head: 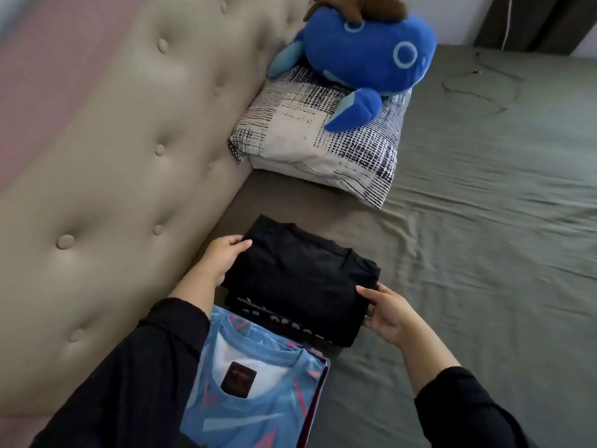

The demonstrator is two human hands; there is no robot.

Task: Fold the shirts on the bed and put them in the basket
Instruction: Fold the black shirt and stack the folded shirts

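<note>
My left hand (223,257) and right hand (386,313) each keep a closed grip on opposite edges of the folded black shirt (300,279). It lies on the bed (484,237), just beyond the folded blue shirt (258,392), near the pillow (323,147).

The folded light-blue patterned shirt (258,392) runs off the bottom edge, the brown plush thing (365,6) gets cropped up top (can't tell what), white print on the folded black shirt (300,279) unreadable.
</note>
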